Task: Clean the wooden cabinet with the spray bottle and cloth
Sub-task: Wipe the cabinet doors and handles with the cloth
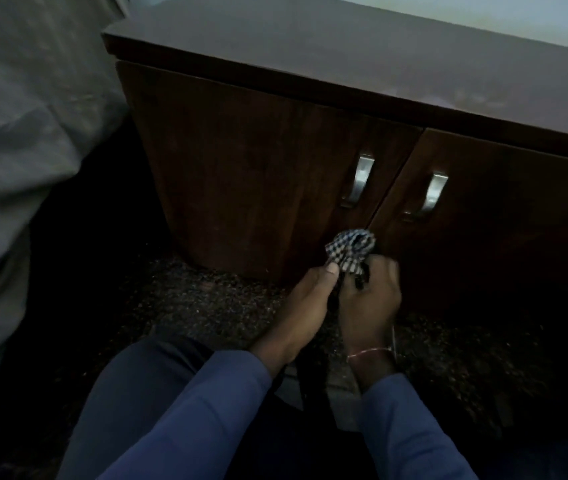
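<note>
Head view: both hands on the checked cloth (350, 251), bunched low in front of the wooden cabinet (241, 174), at the seam between its two doors, below the metal handles (358, 185). Left hand (305, 303) pinches it, thumb on top. Right hand (371, 299) has fingers curled round it. Blue sleeves (206, 417), speckled floor (206, 299) under the cabinet's bottom edge. Spray bottle not visible.

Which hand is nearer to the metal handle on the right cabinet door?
Right. The right hand grips the checked cloth just below and left of that handle. The left hand pinches the cloth too, but farther left.
</note>
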A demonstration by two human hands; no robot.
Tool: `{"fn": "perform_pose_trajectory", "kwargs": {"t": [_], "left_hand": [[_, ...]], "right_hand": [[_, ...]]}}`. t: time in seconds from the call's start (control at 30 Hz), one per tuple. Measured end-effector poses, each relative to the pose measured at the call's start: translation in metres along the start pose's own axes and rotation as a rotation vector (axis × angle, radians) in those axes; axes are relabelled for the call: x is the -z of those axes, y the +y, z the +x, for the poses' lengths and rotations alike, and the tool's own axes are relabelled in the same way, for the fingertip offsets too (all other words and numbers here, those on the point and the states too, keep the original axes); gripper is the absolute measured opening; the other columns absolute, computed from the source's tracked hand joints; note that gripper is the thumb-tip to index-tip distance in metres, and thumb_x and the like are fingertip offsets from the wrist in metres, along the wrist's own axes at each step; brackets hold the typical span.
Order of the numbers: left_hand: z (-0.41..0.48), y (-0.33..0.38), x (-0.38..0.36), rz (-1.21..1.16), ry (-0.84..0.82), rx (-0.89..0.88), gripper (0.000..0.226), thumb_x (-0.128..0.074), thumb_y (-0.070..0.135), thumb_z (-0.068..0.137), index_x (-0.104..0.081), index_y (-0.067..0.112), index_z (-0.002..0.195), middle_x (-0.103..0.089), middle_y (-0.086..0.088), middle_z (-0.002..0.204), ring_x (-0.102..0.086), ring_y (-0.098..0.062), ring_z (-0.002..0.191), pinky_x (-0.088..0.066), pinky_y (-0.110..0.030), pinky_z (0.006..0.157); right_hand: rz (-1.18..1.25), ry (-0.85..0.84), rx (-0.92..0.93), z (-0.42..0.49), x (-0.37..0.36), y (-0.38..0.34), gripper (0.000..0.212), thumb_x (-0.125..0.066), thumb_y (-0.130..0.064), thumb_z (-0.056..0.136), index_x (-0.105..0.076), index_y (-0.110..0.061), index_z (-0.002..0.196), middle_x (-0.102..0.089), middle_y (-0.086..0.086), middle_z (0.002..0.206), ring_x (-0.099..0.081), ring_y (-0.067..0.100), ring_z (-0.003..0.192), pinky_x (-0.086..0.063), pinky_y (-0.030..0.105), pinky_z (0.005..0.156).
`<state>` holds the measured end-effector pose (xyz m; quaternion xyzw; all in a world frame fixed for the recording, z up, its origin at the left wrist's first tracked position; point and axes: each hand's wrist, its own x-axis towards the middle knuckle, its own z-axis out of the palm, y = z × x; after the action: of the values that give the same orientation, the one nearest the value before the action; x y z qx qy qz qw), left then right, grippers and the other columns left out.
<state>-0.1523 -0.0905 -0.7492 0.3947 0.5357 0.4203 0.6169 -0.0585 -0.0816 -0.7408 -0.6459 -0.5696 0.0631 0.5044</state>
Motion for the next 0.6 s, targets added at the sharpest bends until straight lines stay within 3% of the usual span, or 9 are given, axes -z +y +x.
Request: {"fn": "perform_pose_trajectory", "kwargs": {"t": [0.07,0.13,0.23,0.3,0.47,0.6], "left_hand": [[0.005,0.000,0.001,-0.131,0.048,0.103,0.037,-0.043,0.055,0.096,-0.067,0.031,0.110,-0.068,0.001,0.121,-0.063,-0.016,0.113,-0.046,-0.043,0.106],[0.010,0.003,0.004,-0.243,0.148,0.173,0.037,-0.040,0.044,0.101,-0.066,0.021,0.116,-0.069,-0.006,0.118,-0.065,-0.021,0.108,-0.049,-0.043,0.103],[0.013,0.007,0.021,-0.289,0.339,0.146,0.036,-0.044,0.039,0.101,-0.069,0.016,0.112,-0.072,-0.008,0.110,-0.068,-0.022,0.100,-0.053,-0.042,0.096],[0.011,0.014,0.036,-0.368,0.458,0.112,0.031,-0.049,0.037,0.099,-0.070,0.015,0.104,-0.073,-0.007,0.103,-0.068,-0.021,0.095,-0.055,-0.038,0.091],[0.015,0.032,0.096,-0.666,0.673,-0.059,0.032,-0.057,0.040,0.090,-0.072,0.013,0.094,-0.074,-0.008,0.098,-0.069,-0.024,0.094,-0.055,-0.034,0.083],[0.021,0.038,0.143,-0.700,0.792,-0.208,0.036,-0.060,0.048,0.083,-0.074,0.016,0.090,-0.074,-0.005,0.095,-0.069,-0.019,0.089,-0.053,-0.032,0.079]], "right_hand": [[-0.015,-0.167,-0.036,-0.010,-0.021,0.006,0.013,-0.061,0.000,0.076,-0.062,-0.003,0.089,-0.059,0.012,0.089,-0.057,0.025,0.080,-0.038,0.027,0.065],[0.007,-0.290,-0.128,-0.019,-0.040,0.006,0.009,-0.062,-0.008,0.084,-0.063,-0.008,0.092,-0.060,0.008,0.089,-0.057,0.017,0.078,-0.036,0.021,0.062],[0.064,-0.287,-0.192,-0.026,-0.070,-0.013,0.009,-0.062,-0.003,0.087,-0.061,-0.008,0.081,-0.059,0.004,0.078,-0.051,0.002,0.067,-0.033,0.013,0.061],[0.003,-0.278,-0.064,-0.031,-0.086,-0.030,0.011,-0.064,-0.003,0.084,-0.062,-0.008,0.075,-0.061,0.006,0.074,-0.052,0.008,0.065,-0.034,0.018,0.060],[0.021,-0.483,0.202,-0.024,-0.135,-0.084,0.011,-0.063,-0.016,0.084,-0.066,-0.009,0.075,-0.067,0.009,0.076,-0.063,0.025,0.069,-0.040,0.027,0.060],[0.067,-0.673,0.428,-0.015,-0.157,-0.136,0.017,-0.056,-0.020,0.090,-0.063,-0.006,0.088,-0.065,0.016,0.088,-0.063,0.038,0.076,-0.051,0.044,0.064]]}}
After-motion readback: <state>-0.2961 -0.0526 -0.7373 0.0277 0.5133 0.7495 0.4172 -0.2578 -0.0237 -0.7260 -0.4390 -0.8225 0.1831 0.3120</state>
